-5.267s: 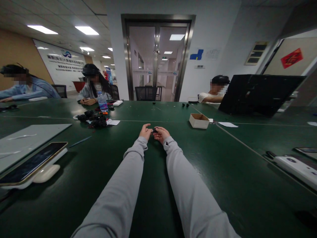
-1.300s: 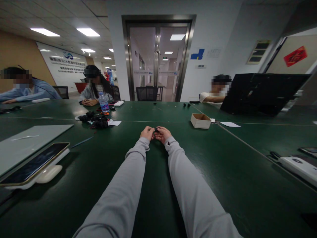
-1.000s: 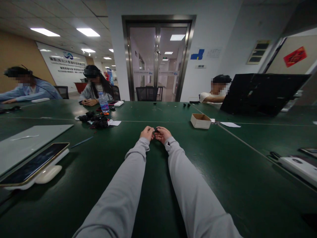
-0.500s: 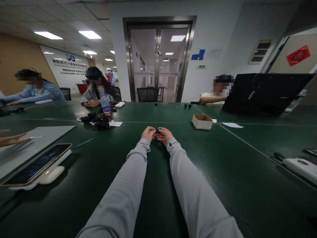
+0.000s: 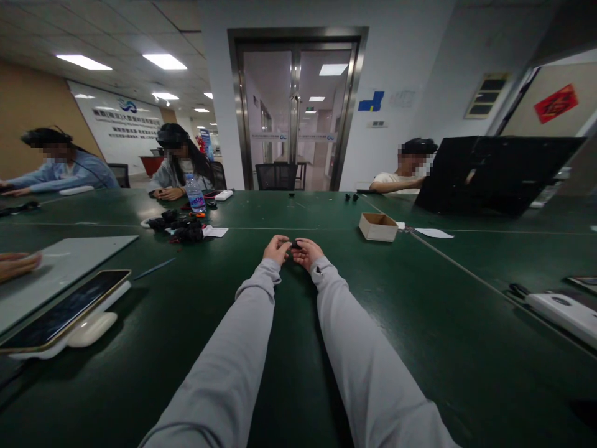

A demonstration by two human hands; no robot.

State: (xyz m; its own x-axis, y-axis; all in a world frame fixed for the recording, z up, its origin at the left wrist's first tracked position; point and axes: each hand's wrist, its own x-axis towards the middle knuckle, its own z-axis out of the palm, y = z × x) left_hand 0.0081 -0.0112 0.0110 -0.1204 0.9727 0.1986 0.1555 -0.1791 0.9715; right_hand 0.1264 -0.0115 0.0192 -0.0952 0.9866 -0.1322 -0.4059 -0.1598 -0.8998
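My left hand and my right hand meet just above the dark green table, both arms stretched forward in grey sleeves. Between the fingertips is a small black piece, too small to tell its kind. The right fingers are closed round it. My left thumb and forefinger are pinched together at its left side. Ahead and to the left lies a heap of black parts, with a white paper beside it.
An open cardboard box stands ahead to the right. On the left are a phone, a white case, a thin blue tool and a grey board with another person's hand. A water bottle stands farther back. A large black monitor is at right.
Both hands stay together at the small black piece, with the fingers shifting slightly. The other person's hand at left has drawn back a little toward the frame's edge. The view has turned slightly.
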